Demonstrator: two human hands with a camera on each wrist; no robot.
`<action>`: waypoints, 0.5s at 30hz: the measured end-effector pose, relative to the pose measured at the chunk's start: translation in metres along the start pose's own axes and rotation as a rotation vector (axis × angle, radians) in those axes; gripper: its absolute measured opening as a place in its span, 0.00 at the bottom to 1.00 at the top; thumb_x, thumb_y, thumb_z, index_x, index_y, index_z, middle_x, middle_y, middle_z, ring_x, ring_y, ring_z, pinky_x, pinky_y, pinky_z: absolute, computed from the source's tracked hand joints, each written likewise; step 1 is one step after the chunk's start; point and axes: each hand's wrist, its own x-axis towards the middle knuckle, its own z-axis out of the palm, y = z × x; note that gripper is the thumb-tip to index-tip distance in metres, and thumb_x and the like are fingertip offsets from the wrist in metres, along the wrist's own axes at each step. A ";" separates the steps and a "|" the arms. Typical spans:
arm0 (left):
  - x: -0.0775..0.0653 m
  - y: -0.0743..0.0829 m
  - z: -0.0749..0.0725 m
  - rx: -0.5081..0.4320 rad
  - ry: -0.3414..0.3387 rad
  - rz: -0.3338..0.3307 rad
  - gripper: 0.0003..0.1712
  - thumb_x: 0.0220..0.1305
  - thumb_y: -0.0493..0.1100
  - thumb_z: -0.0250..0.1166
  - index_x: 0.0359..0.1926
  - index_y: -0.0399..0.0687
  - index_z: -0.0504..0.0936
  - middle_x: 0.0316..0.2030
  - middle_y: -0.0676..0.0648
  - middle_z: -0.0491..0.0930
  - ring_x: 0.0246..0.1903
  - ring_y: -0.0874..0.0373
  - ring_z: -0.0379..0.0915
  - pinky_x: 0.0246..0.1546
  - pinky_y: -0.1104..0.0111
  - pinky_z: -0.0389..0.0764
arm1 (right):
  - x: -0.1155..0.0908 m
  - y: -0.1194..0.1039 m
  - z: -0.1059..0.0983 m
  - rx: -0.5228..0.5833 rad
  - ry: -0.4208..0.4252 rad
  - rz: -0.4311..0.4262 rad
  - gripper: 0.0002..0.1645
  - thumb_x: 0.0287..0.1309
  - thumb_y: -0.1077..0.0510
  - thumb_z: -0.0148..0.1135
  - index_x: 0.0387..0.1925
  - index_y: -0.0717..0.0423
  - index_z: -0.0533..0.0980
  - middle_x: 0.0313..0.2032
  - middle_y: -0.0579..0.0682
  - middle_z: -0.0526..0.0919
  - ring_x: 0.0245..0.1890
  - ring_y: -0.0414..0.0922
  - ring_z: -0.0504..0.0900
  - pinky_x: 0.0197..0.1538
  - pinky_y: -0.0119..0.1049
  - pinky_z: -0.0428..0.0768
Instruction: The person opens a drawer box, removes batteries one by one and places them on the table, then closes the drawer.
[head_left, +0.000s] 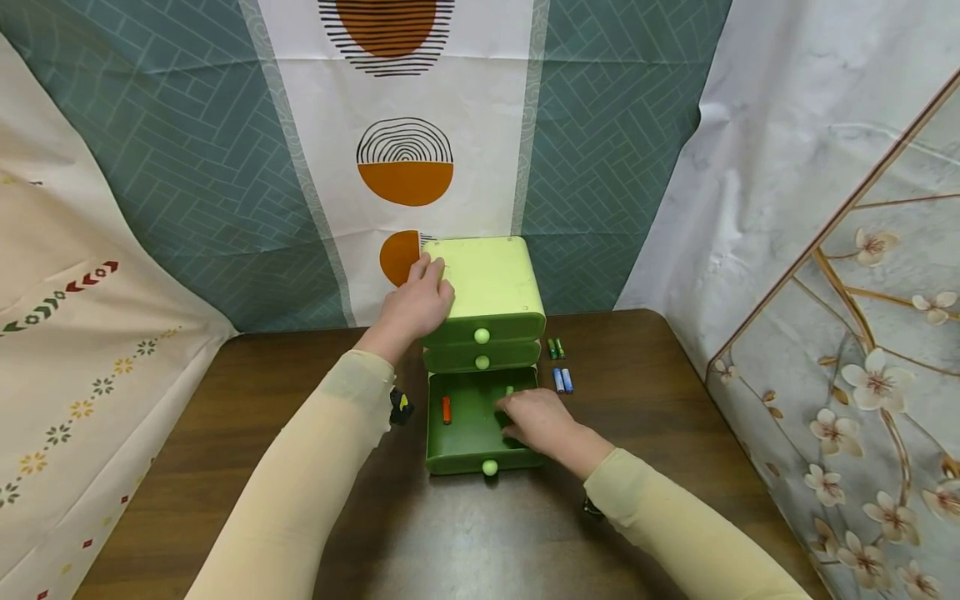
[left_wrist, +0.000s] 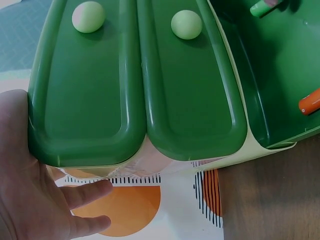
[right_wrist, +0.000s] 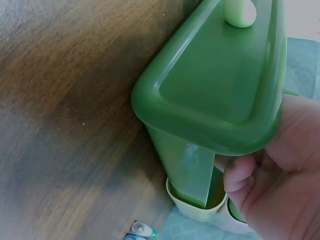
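Observation:
A small green cabinet (head_left: 487,279) with drawers stands on the table, its bottom drawer (head_left: 465,446) pulled out. My left hand (head_left: 420,300) rests on the cabinet's top left edge, fingers extended along it. Inside the open drawer my right hand (head_left: 540,421) has its fingers curled and pinches a light green battery (left_wrist: 262,7), mostly hidden by the fingers. An orange battery (head_left: 447,410) lies at the drawer's left side. Seen from the right wrist, the fingers (right_wrist: 240,172) reach over the drawer's side wall behind its front panel (right_wrist: 215,80).
Two green batteries (head_left: 556,348) and two blue batteries (head_left: 562,381) lie on the brown table (head_left: 622,392) right of the cabinet. Both upper drawers, with round knobs (head_left: 482,336), are closed. Patterned cloth (head_left: 615,167) hangs behind and at both sides.

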 end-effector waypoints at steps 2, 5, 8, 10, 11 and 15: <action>-0.001 0.001 0.000 -0.005 0.001 0.000 0.39 0.86 0.55 0.32 0.91 0.52 0.47 0.90 0.45 0.36 0.78 0.33 0.63 0.74 0.34 0.63 | 0.000 0.000 0.001 0.003 -0.003 -0.003 0.21 0.64 0.48 0.83 0.56 0.48 0.90 0.43 0.45 0.93 0.39 0.46 0.91 0.39 0.47 0.88; -0.001 0.001 -0.001 -0.011 0.003 0.000 0.39 0.86 0.55 0.33 0.91 0.52 0.48 0.90 0.45 0.36 0.77 0.33 0.64 0.74 0.34 0.63 | -0.001 0.000 0.001 0.010 -0.004 -0.011 0.21 0.64 0.48 0.83 0.56 0.48 0.90 0.44 0.45 0.93 0.40 0.46 0.92 0.40 0.46 0.88; -0.002 0.001 -0.001 -0.011 0.003 0.000 0.39 0.86 0.55 0.33 0.91 0.52 0.48 0.90 0.45 0.37 0.77 0.33 0.65 0.74 0.34 0.64 | -0.001 0.001 0.001 0.011 0.003 -0.020 0.21 0.64 0.48 0.83 0.55 0.48 0.90 0.44 0.45 0.93 0.40 0.45 0.91 0.40 0.46 0.88; -0.001 0.001 -0.001 -0.012 0.003 0.000 0.39 0.86 0.55 0.32 0.91 0.52 0.48 0.90 0.45 0.37 0.77 0.33 0.65 0.74 0.35 0.64 | -0.001 0.001 0.002 0.005 0.023 -0.018 0.21 0.64 0.48 0.83 0.55 0.48 0.90 0.44 0.45 0.93 0.40 0.45 0.91 0.40 0.46 0.88; -0.001 0.000 -0.001 -0.012 0.003 -0.001 0.39 0.86 0.55 0.32 0.91 0.52 0.48 0.90 0.45 0.37 0.77 0.33 0.64 0.74 0.35 0.64 | -0.001 0.002 0.002 -0.002 0.040 -0.016 0.21 0.64 0.48 0.83 0.55 0.49 0.89 0.45 0.45 0.93 0.40 0.45 0.91 0.39 0.46 0.88; -0.001 0.000 0.000 -0.013 0.004 -0.002 0.39 0.86 0.55 0.32 0.91 0.52 0.48 0.90 0.45 0.37 0.78 0.33 0.64 0.73 0.35 0.64 | 0.000 0.005 0.003 -0.053 0.135 0.003 0.24 0.61 0.47 0.85 0.55 0.50 0.89 0.47 0.45 0.92 0.44 0.46 0.90 0.43 0.45 0.89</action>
